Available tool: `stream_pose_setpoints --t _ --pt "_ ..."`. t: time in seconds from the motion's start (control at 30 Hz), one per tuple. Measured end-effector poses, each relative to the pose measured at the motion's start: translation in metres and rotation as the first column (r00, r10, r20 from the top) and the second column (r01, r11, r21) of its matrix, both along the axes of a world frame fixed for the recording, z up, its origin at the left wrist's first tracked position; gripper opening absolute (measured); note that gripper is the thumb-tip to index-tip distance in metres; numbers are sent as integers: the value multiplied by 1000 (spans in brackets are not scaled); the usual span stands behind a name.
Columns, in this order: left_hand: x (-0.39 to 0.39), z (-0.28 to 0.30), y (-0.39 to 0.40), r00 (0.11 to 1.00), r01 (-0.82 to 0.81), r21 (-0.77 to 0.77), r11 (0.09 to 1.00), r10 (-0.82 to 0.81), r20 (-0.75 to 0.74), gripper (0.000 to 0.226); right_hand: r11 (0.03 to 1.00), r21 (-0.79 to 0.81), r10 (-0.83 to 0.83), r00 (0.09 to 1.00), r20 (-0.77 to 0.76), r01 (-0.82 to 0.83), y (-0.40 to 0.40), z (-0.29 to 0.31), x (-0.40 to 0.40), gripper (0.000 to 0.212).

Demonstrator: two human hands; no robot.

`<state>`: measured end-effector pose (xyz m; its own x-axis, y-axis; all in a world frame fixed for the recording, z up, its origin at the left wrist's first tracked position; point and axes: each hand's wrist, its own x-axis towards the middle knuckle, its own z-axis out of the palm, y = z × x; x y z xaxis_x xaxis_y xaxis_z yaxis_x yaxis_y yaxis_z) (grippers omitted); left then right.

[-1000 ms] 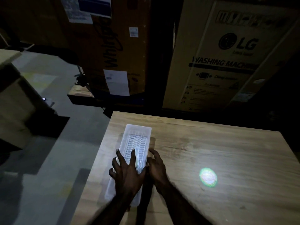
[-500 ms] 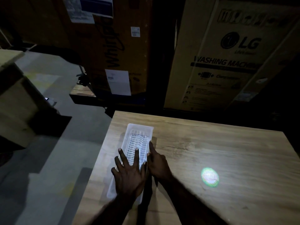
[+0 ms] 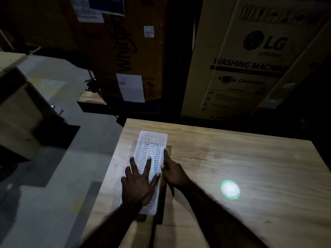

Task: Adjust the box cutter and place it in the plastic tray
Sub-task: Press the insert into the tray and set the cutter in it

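A translucent white plastic tray (image 3: 152, 137) with a ribbed floor lies lengthwise near the left edge of the wooden table (image 3: 241, 158). My left hand (image 3: 138, 185) lies flat over the tray's near half with its fingers spread. My right hand (image 3: 174, 173) is at the tray's right wall, thumb on the rim and index finger stretched along the outside. A pale yellowish strip (image 3: 151, 171), possibly the box cutter, shows inside the tray between my left index finger and thumb. Most of it is hidden by my hand, and the light is dim.
A round bright light spot (image 3: 230, 189) falls on the table to the right of my hands. Tall cardboard appliance boxes stand behind the table: an LG washing machine box (image 3: 250, 59) and a darker box (image 3: 125, 51). Grey floor lies to the left.
Both hands have slid a little farther along the tray, away from me. My right index finger has stretched out along the tray's right wall.
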<state>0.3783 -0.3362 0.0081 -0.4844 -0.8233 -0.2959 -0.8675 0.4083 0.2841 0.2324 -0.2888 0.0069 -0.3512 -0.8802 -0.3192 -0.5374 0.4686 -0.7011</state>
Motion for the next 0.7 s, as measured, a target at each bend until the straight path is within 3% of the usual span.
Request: stream_pose_setpoints --t 0.1,0.17,0.27,0.5,0.7 --pt "25 2 -18 978 191 108 976 -180 -109 102 999 -3 35 999 -27 -35 -4 6 -6 73" --pt "43 11 -33 938 343 224 912 -321 -130 122 994 -8 108 992 -72 -109 -12 13 -14 82" --pt "60 14 -39 868 497 250 831 -477 -138 139 974 70 225 962 -155 -217 -26 18 -28 96" --pt "70 11 -32 881 452 242 859 -389 -269 139 929 216 363 849 -383 -300 -39 10 -37 103" --pt "69 14 -30 886 435 241 867 -366 -283 140 914 227 386 896 -222 -337 -39 17 -41 117"
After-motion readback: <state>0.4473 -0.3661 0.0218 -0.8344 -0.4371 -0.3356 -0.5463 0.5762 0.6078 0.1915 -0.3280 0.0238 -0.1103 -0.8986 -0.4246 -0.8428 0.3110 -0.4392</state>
